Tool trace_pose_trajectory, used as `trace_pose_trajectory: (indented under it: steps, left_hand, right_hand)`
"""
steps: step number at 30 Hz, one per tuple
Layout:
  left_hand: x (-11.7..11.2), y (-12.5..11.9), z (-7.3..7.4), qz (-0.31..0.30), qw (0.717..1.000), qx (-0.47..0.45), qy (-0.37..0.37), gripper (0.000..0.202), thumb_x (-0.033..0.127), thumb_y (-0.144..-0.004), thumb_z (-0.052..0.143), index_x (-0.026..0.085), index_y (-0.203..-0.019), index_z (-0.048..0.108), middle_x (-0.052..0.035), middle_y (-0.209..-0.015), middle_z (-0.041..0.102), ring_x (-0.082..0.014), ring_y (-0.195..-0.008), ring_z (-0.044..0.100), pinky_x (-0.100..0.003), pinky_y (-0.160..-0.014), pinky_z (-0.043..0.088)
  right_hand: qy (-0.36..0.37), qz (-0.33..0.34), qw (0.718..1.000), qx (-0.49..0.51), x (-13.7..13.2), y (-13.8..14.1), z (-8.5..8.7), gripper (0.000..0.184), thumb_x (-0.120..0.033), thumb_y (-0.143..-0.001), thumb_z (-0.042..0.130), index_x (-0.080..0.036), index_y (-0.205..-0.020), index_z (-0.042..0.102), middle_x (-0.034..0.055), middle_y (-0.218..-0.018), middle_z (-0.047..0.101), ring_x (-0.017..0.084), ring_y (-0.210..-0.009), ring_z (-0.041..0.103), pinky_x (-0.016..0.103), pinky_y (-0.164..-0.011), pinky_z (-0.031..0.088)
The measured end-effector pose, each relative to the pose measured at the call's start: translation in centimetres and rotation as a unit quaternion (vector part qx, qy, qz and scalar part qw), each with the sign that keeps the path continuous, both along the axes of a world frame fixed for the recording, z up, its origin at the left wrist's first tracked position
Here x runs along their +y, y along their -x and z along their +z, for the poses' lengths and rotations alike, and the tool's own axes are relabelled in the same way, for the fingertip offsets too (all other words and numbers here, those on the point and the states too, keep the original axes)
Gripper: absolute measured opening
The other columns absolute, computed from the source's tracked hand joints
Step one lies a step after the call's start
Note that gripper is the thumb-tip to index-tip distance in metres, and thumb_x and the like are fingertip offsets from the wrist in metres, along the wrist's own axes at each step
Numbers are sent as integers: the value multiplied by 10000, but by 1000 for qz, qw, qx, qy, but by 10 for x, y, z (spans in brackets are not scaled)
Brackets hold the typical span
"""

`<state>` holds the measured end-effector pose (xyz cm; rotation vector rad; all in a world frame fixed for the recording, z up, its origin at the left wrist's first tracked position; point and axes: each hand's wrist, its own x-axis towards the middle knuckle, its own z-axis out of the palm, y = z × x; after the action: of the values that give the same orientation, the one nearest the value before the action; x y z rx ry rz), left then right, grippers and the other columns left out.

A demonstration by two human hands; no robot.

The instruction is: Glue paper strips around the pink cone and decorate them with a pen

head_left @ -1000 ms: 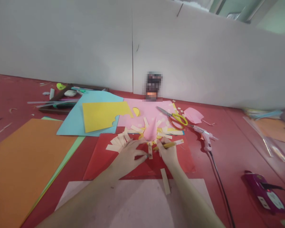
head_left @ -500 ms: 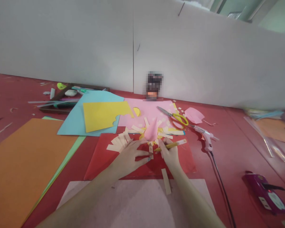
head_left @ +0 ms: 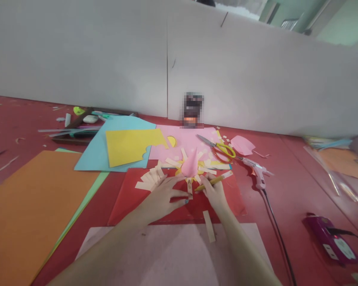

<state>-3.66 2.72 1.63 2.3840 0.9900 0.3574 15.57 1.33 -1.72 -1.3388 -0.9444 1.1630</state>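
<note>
My left hand [head_left: 164, 193] lies flat on a red sheet [head_left: 128, 206], fingers spread. Its fingertips touch a small cream paper strip [head_left: 190, 190] with dark marks written on it. In my right hand [head_left: 214, 194] is a yellow pen [head_left: 214, 180], its tip pointing left, just beside that strip. Behind the fingers stands a pink paper cone [head_left: 191, 163] on a yellow paper flower [head_left: 179, 171], with cream strips radiating around it. More cream strips [head_left: 150, 178] fan out by my left fingers. A loose strip [head_left: 209, 226] rests below my right hand.
Scissors [head_left: 219, 149] with yellow and red handles lie on pink paper [head_left: 185, 135]. To the right are a glue gun [head_left: 258, 172] and a purple power socket [head_left: 331, 240]. Orange [head_left: 32, 206], blue [head_left: 92, 157] and yellow sheets [head_left: 131, 147] spread leftward. A white partition [head_left: 77, 51] stands behind.
The view has shifted slightly. My left hand keeps its place on the strip, and the pen tip stays close by with hardly any movement.
</note>
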Motion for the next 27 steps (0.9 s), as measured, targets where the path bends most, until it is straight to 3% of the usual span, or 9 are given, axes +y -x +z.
trace_pose_trajectory:
  steps: [7,12,20,27]
  left_hand:
    - [1,1,-1,5,1000,14,26,236,390,-865,464,417,-1030,630,60,-1387,381,-240,-1245,366,-530,-1064,212]
    - [2,5,0,-12,999,23,40,252,392,-881,432,455,-1059,599,98,-1419,325,-237,-1290,308,-527,-1083,163]
    - [4,15,3,-55,994,43,85,285,417,-867,452,489,-1131,532,144,-1483,143,-263,-1365,112,-528,-1099,74]
    - [3,15,6,-52,992,48,99,275,406,-872,447,477,-1116,551,145,-1485,135,-267,-1367,96,-545,-1094,52]
  right_hand:
    - [-32,-27,999,29,-4,2,3,392,-456,-727,588,-211,-555,335,-96,-403,399,41,-313,331,179,-325,238]
    - [-42,-9,999,20,-4,2,1,379,-475,-759,567,-211,-565,378,-107,-356,368,54,-301,357,196,-361,331]
    - [-50,-8,999,16,-3,5,0,377,-497,-783,540,-206,-588,401,-119,-346,350,52,-280,341,197,-356,367]
    - [-48,12,994,-95,-9,7,-1,346,-461,-812,514,-205,-600,418,-94,-403,395,67,-352,406,197,-406,350]
